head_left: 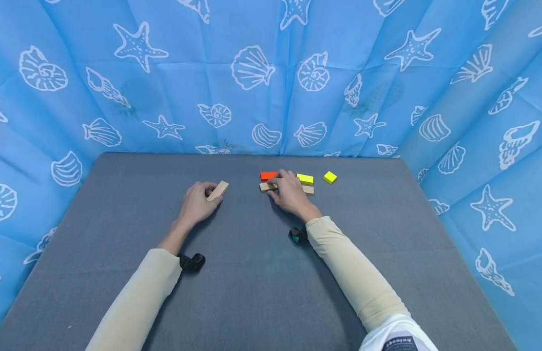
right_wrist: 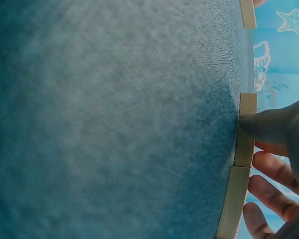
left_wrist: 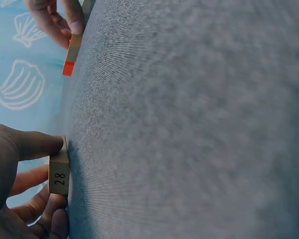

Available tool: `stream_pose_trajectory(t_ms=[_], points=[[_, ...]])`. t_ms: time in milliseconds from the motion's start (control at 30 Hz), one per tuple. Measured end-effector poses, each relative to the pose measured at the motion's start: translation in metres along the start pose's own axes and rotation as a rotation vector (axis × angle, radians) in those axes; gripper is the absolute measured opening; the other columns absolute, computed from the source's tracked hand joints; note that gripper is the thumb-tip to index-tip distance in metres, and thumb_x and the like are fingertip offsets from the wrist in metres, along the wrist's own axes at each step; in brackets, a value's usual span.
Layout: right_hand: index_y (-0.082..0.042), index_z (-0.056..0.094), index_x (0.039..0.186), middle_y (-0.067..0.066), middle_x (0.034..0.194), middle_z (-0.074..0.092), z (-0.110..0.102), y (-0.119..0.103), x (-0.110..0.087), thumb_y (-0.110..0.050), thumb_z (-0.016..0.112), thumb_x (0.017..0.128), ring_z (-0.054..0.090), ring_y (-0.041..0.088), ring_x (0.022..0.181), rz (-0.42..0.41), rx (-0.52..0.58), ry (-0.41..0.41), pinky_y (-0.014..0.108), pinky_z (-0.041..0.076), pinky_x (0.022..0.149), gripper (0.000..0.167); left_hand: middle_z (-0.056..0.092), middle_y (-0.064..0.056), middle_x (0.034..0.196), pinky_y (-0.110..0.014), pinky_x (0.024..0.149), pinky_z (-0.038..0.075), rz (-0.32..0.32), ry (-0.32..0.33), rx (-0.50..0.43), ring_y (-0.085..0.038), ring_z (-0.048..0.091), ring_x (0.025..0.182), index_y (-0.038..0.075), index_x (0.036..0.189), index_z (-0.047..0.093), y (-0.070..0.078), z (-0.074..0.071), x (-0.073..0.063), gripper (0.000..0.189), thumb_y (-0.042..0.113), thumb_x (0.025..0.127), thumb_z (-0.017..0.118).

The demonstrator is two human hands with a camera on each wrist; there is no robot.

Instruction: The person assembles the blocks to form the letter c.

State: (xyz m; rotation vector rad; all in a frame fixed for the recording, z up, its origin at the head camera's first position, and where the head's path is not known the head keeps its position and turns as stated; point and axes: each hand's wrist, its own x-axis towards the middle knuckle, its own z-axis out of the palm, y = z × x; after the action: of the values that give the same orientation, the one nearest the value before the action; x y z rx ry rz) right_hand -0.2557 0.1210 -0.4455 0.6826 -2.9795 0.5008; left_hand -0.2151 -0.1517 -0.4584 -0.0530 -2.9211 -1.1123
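My left hand (head_left: 198, 202) pinches a plain wooden block (head_left: 218, 190) between thumb and fingers, left of the middle of the table. Its end, marked 28, faces the left wrist camera. Farther right, my right hand (head_left: 289, 192) grips another plain wooden block (right_wrist: 247, 134), its thumb against the near face and fingers over the far side. A second wooden block (right_wrist: 232, 199) lies end to end with it. Directly behind this row are a red block (head_left: 267, 176) and a yellow block (head_left: 304, 179). The right hand hides the middle of both rows.
A separate yellow block (head_left: 330, 177) lies to the right of the rows, near the table's back edge. Grey cloth covers the table (head_left: 253, 292). A blue curtain (head_left: 179, 73) with shell and starfish prints hangs behind and at both sides.
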Motion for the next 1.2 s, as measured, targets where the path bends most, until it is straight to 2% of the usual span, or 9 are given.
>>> stream_pose_trajectory(t_ms=[267, 800, 1000, 1200], points=[[-0.008, 0.077, 0.108, 0.009, 0.103, 0.057, 0.003, 0.001, -0.001, -0.017, 0.075, 0.095, 0.050, 0.028, 0.096, -0.059, 0.008, 0.050, 0.043, 0.041, 0.083, 0.017, 0.058, -0.016, 0.100, -0.049, 0.081, 0.042, 0.029, -0.003, 0.028, -0.030, 0.054, 0.088, -0.001, 0.134, 0.063, -0.004, -0.002, -0.005, 0.048, 0.025, 0.094, 0.072], [-0.008, 0.077, 0.114, 0.008, 0.104, 0.059, 0.004, 0.000, 0.001, -0.018, 0.073, 0.096, 0.051, 0.027, 0.096, -0.051, 0.007, 0.044, 0.042, 0.041, 0.083, 0.022, 0.054, -0.013, 0.095, -0.039, 0.071, 0.036, 0.028, -0.042, 0.052, -0.027, 0.049, 0.081, -0.005, 0.139, 0.056, 0.002, -0.004, -0.018, 0.059, 0.026, 0.093, 0.075], [-0.008, 0.077, 0.114, 0.008, 0.103, 0.059, 0.004, 0.000, 0.001, -0.018, 0.074, 0.095, 0.050, 0.027, 0.095, -0.048, 0.004, 0.044, 0.042, 0.041, 0.083, 0.021, 0.055, -0.015, 0.099, -0.041, 0.074, 0.037, 0.009, -0.060, 0.044, -0.028, 0.049, 0.085, -0.005, 0.141, 0.054, 0.005, -0.003, -0.022, 0.064, 0.029, 0.091, 0.077], [-0.008, 0.078, 0.111, 0.008, 0.101, 0.058, 0.004, -0.002, 0.000, -0.018, 0.074, 0.095, 0.049, 0.027, 0.093, -0.048, -0.005, 0.048, 0.041, 0.040, 0.082, 0.019, 0.057, -0.018, 0.103, -0.042, 0.074, 0.039, 0.044, -0.066, -0.007, -0.029, 0.051, 0.083, -0.006, 0.140, 0.055, 0.000, -0.005, -0.022, 0.055, 0.028, 0.100, 0.067]])
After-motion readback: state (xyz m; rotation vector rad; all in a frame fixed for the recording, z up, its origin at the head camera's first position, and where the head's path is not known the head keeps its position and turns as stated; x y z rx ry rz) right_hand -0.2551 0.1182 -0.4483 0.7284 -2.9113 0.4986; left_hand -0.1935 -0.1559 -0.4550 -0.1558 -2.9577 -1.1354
